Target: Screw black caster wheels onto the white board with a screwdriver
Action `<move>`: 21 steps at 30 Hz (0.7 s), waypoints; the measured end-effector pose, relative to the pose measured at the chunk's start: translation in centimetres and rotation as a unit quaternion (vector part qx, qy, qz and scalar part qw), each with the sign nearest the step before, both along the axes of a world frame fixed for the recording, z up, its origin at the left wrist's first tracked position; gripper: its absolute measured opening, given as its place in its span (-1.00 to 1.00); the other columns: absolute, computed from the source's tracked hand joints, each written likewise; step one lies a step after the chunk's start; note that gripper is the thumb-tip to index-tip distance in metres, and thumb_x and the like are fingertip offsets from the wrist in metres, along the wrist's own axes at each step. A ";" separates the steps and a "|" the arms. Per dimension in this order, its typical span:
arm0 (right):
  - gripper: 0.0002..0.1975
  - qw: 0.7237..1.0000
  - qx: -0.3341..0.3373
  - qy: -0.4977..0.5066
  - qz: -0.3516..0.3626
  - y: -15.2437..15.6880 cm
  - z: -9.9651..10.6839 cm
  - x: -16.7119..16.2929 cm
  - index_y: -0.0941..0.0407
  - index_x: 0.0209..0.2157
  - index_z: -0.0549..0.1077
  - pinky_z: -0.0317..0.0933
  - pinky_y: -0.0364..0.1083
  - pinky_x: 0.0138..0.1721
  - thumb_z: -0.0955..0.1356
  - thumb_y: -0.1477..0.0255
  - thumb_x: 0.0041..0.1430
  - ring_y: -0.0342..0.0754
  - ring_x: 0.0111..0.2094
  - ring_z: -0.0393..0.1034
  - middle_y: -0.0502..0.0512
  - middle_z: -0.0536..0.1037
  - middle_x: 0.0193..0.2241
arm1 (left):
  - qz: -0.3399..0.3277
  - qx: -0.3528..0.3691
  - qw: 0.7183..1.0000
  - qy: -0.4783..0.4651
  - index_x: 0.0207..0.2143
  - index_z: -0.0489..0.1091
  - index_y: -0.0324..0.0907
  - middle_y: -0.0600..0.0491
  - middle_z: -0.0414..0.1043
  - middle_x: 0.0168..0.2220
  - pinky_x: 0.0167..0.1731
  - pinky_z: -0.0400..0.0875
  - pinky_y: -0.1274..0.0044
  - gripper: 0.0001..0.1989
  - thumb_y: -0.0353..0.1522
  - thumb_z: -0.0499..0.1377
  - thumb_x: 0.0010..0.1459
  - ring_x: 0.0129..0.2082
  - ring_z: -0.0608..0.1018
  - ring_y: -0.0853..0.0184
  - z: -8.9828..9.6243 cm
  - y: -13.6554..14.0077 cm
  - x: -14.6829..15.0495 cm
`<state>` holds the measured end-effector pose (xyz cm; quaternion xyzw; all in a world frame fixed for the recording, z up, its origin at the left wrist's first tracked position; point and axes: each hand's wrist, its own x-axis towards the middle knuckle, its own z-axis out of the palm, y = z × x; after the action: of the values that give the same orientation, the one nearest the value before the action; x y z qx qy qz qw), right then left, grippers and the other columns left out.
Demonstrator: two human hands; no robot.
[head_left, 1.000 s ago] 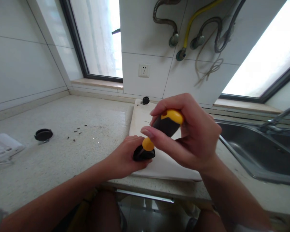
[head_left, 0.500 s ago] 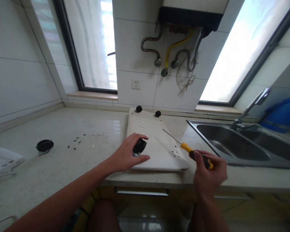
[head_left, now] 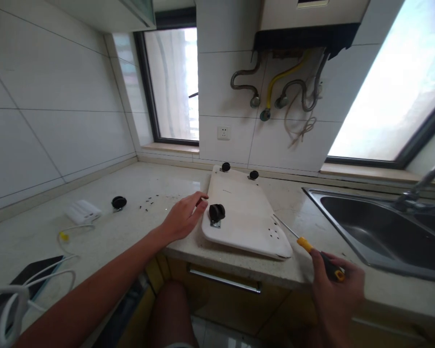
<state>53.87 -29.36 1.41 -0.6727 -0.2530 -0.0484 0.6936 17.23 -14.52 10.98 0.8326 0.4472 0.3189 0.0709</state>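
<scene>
A white board (head_left: 244, 203) lies on the countertop with casters on it. Two black casters, a far left caster (head_left: 225, 166) and a far right caster (head_left: 253, 175), stand at its back end. A near caster (head_left: 216, 213) with a metal plate stands at the front left. At the front right corner are several small dark holes (head_left: 273, 234). My left hand (head_left: 184, 215) is at the board's left edge beside the near caster, fingers loosely bent and apart, holding nothing visible. My right hand (head_left: 337, 280) grips a yellow-and-black screwdriver (head_left: 304, 244), its tip over the board's right edge.
A loose caster (head_left: 119, 203) and several small dark screws (head_left: 147, 203) lie on the countertop to the left. Farther left are a white plastic device (head_left: 82, 211) with a cable and a dark flat device (head_left: 29, 278). A steel sink (head_left: 348, 227) is at the right.
My left hand has let go of the near caster and moved left to the board's edge. The view has turned left. My right hand still holds the screwdriver.
</scene>
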 end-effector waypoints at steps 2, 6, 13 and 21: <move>-0.45 1.000 0.005 0.003 -0.008 0.1 0.0 -0.1 0.02 -0.20 0.43 0.24 0.20 0.17 0.61 -0.03 0.01 0.21 -0.03 0.49 0.14 0.61 -0.12 | 0.087 -0.018 0.996 0.023 0.10 0.53 -0.10 -0.06 0.68 -0.06 -0.01 0.51 0.36 -0.49 -0.06 -0.14 0.62 -0.07 0.69 0.13 0.0 1.1 -3.3; -0.45 1.000 0.020 0.007 -0.006 0.3 -0.3 -0.4 0.03 -0.16 0.44 0.27 0.23 0.22 0.60 -0.03 0.01 0.23 -0.01 0.50 0.15 0.60 -0.10 | 0.252 -0.064 0.962 0.081 -0.02 0.59 -0.23 -0.20 0.62 0.03 0.10 0.56 0.21 -0.66 -0.16 0.16 0.53 0.05 0.67 0.00 -1.1 3.3 -11.1; -0.44 0.999 0.046 0.019 0.005 0.0 -0.4 -0.5 0.04 -0.16 0.45 0.29 0.27 0.22 0.63 0.00 0.00 0.24 -0.01 0.53 0.17 0.62 -0.12 | 0.280 -0.100 0.947 0.118 0.25 0.48 -0.18 -0.14 0.53 0.24 0.13 0.63 0.13 -0.58 -0.18 0.33 0.47 0.14 0.64 0.08 -5.2 3.6 -17.2; -0.35 0.991 0.112 0.070 0.021 0.0 -0.6 0.3 0.08 -0.22 0.43 0.42 0.20 0.15 0.68 -0.02 -0.12 0.10 -0.11 0.59 0.12 0.64 -0.19 | 0.263 -0.063 0.959 0.079 -0.18 0.69 -0.12 -0.18 0.71 0.02 0.21 0.54 0.20 -0.64 -0.27 0.07 0.30 0.06 0.68 -0.07 -6.6 3.6 -16.6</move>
<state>54.19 -29.34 0.78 -0.5873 -0.2112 -0.0146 0.7812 0.64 -10.87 4.34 0.7020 0.6738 0.2307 0.0010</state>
